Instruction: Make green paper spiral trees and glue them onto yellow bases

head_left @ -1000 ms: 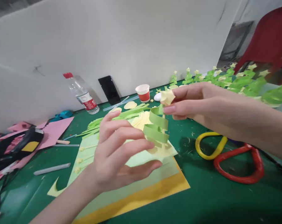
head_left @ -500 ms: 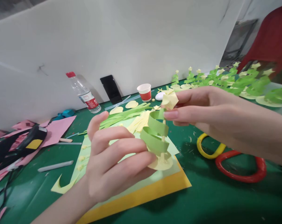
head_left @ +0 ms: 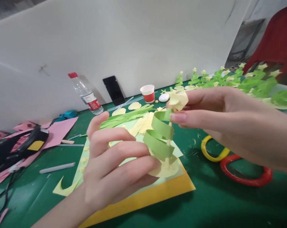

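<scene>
Between my hands stands a small paper tree [head_left: 157, 145], a green paper strip spiralling round a pale stem on a round cream paper base [head_left: 166, 168]. At its top sits a pale yellow paper star [head_left: 179, 100]. My right hand [head_left: 212, 110] pinches the star and the strip's upper end between thumb and fingers. My left hand [head_left: 119, 161] is curled at the lower left of the tree, its fingers against the base and its index finger raised; the thumb is hidden. Beneath lie pale green sheets over a yellow sheet [head_left: 143, 198].
Scissors with yellow and red handles [head_left: 246, 171] lie at right. Several finished paper trees [head_left: 219, 79] stand at back right. Behind are a bottle [head_left: 88, 96], phone [head_left: 113, 90], paper cup [head_left: 148, 94] and green strips [head_left: 129, 116]. A black glue gun [head_left: 26, 144] and pink paper are left.
The star and my right hand have shifted slightly right. The tree's base has tilted a little more toward view and moved slightly down. Both hands keep their hold.
</scene>
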Available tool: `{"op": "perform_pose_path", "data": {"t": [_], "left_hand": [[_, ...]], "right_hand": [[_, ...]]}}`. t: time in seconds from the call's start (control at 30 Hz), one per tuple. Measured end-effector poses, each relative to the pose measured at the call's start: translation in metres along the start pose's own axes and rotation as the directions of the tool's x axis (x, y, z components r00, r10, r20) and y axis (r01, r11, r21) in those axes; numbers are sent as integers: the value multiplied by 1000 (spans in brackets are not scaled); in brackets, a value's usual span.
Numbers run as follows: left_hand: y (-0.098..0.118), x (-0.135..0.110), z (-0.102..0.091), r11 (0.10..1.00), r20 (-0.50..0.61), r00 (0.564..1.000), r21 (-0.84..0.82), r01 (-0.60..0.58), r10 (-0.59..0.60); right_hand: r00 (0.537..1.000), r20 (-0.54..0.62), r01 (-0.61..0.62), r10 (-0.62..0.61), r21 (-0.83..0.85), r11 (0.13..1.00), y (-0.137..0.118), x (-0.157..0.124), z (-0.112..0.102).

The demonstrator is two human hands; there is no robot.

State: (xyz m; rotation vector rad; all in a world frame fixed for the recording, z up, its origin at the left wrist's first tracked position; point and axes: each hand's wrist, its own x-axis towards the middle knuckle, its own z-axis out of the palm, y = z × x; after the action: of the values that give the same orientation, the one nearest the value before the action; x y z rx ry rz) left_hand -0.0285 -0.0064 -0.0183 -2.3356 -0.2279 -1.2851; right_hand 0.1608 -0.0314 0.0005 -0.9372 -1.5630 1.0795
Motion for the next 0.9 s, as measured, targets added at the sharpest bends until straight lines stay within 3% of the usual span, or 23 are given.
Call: {"op": "perform_pose_path", "data": {"t": [0.27, 0.47, 0.63, 0.9], "left_hand": [[1, -2, 1, 998, -32, 998, -20, 53, -53], [0, -5, 0, 999, 25, 999, -1, 45, -45], [4, 0, 1, 996, -45, 995, -14, 83, -84], [3, -1, -1, 998, -21, 998, -35, 58, -59]], "right_hand": [[996, -41, 80, -84, -102, 992, -1, -2, 3], [991, -69, 101, -113, -152, 983, 2, -6, 3], [987, -41, 150, -154, -78, 986, 3, -9, 2], [990, -55, 132, -133, -22, 991, 2, -8, 4]]}}
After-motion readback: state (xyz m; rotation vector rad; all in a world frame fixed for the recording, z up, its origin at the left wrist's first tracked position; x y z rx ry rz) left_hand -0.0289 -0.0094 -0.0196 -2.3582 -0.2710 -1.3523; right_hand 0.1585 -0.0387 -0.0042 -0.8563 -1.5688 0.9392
